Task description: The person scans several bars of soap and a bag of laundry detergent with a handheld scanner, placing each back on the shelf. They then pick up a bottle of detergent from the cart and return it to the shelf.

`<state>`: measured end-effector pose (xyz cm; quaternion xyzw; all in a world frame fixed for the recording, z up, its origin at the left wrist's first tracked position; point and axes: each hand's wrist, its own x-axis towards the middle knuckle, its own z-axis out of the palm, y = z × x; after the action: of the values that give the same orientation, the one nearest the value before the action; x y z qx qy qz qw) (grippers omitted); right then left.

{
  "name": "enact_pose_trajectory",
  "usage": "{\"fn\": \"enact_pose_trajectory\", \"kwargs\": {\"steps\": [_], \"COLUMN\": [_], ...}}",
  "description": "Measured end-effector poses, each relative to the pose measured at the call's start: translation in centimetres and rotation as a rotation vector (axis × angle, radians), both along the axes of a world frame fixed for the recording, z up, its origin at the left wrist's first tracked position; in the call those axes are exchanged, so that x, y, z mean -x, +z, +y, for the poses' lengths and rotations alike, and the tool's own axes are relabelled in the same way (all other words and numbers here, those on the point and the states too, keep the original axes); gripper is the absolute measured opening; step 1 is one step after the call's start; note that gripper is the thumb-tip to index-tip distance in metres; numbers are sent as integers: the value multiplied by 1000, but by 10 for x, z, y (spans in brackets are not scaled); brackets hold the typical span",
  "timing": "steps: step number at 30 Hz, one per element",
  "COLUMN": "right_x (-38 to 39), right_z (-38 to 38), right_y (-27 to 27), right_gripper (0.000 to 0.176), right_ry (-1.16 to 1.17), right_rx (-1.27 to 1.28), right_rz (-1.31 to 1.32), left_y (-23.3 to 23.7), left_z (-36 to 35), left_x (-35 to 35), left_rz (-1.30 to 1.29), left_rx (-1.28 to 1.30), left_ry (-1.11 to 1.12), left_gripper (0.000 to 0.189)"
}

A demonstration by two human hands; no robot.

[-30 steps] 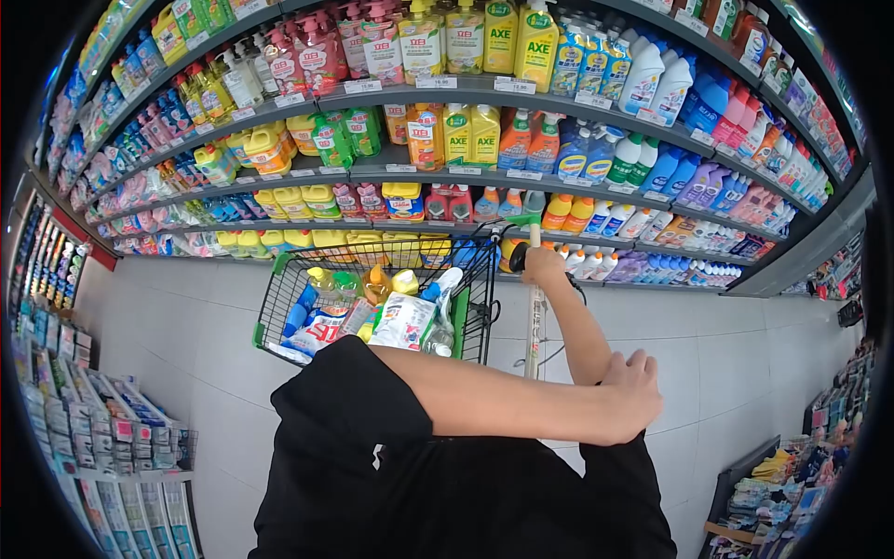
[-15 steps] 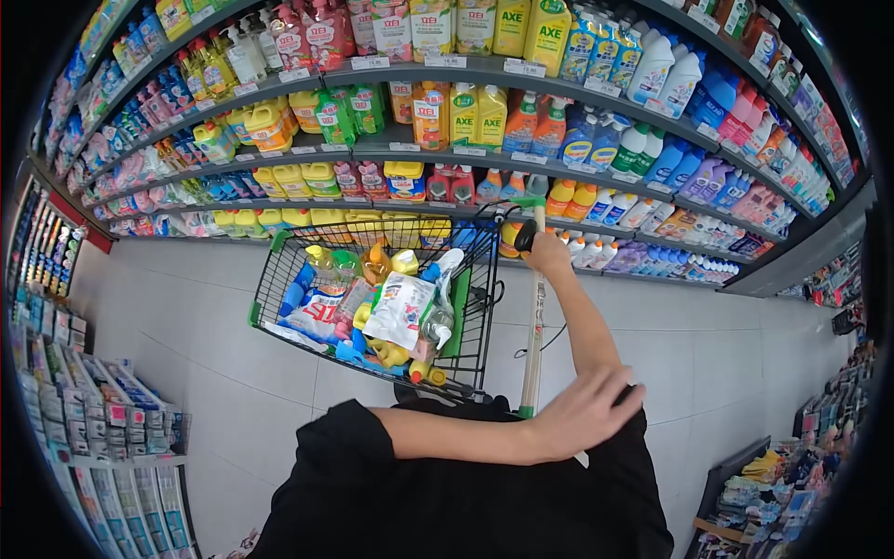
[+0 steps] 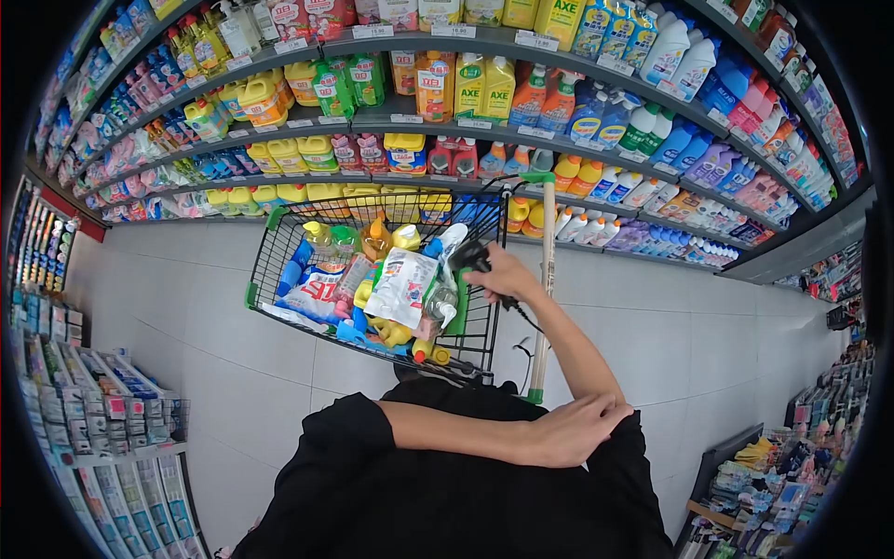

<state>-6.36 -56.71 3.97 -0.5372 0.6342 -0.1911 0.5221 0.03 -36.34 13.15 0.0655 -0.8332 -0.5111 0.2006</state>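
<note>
A black handheld device [image 3: 475, 255] with a cable is in my right hand [image 3: 507, 278], over the right end of a black wire shopping cart [image 3: 265, 270]. Bottles fill the cart, with a white pouch [image 3: 400, 287] on top. The cart's handle bar [image 3: 548, 252] runs beside my right wrist. Across my body reaches my left arm; its hand [image 3: 582, 430] is closed at the right sleeve [image 3: 622, 447], fingers curled by its edge, with the fingertips partly hidden.
Curved shelves [image 3: 391, 121] of detergent and cleaner bottles span the far side. A rack of small packaged goods [image 3: 112, 401] stands at the left, another display [image 3: 764, 484] at the lower right. Grey tiled floor [image 3: 670, 326] lies around the cart.
My right hand has moved left and down from the handle bar's top to above the cart's right end, with the black device. My left hand's fingers have closed at the right sleeve.
</note>
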Motion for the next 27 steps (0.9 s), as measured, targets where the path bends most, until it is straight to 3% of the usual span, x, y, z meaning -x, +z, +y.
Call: {"fn": "enact_pose_trajectory", "kwargs": {"steps": [5, 7, 9, 13, 14, 15, 17, 21, 25, 27], "right_x": [-37, -50, -66, -102, -112, -117, -124, -123, -99, -88], "right_z": [-4, -1, 4, 2, -5, -8, -10, -19, -15, -21], "right_y": [-90, -115, -127, -161, -166, -170, -176, -171, -169, -158], "right_gripper": [36, 21, 21, 20, 34, 34, 47, 51, 55, 47], "right_ry": [220, 412, 521, 628, 693, 694, 568, 408, 513, 558], "right_rx": [-310, -422, -452, -265, -198, -198, 154, 118, 220, 277], "right_rz": [-11, -13, 130, 278, 365, 366, 388, 478, 494, 523], "left_y": [2, -3, -5, -1, 1, 1, 1, -5, -1, 0], "left_z": [-14, -21, -25, -37, -41, -44, -47, -50, -50, -49], "left_x": [-26, -35, -45, -62, -66, -70, -76, -87, -94, -95], "left_rz": [-52, -70, -74, -131, -149, -149, -140, -120, -72, -44], "left_rx": [16, -10, -56, -57, -70, -70, -67, -87, -132, -162], "left_ry": [30, 77, 98, 157, 169, 170, 221, 256, 260, 238], "left_gripper": [44, 45, 44, 43, 43, 43, 43, 44, 47, 48]}}
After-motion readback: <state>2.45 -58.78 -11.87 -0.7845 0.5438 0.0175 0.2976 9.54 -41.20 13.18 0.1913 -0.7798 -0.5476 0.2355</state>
